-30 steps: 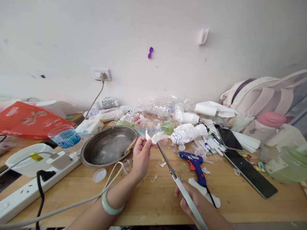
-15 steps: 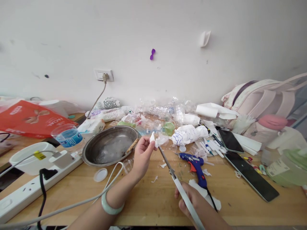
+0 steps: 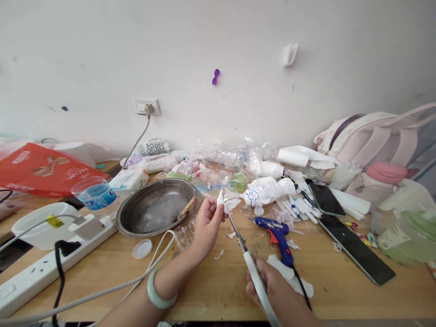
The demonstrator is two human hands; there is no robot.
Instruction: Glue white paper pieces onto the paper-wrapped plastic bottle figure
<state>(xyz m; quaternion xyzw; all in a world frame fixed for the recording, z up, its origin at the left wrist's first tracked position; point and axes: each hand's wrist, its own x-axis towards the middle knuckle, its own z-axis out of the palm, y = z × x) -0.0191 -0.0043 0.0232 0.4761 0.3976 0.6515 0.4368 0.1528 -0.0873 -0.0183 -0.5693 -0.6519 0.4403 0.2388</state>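
Note:
My left hand (image 3: pixel 207 223) is closed in a pinch on a small white plastic scrap (image 3: pixel 225 201), held above the wooden table (image 3: pixel 218 281). A pale green bangle sits on that wrist. My right hand (image 3: pixel 272 287) grips the white handles of a pair of scissors (image 3: pixel 245 249). The blades point up and to the left, and their tips meet the lower edge of the scrap. A blue glue gun (image 3: pixel 276 230) lies just right of the blades.
A metal bowl (image 3: pixel 154 207) sits left of my left hand. Farther left are a white power strip (image 3: pixel 51 261), a cut bottle bottom (image 3: pixel 94 196) and a red pack. Cut plastic litters the back. Pens, two phones (image 3: pixel 354 247) and a pink backpack (image 3: pixel 374 145) are at right.
My left hand has shifted slightly right and down with the scrap, turning it. The scissors followed, their tips staying at the scrap. My right hand moved a little lower.

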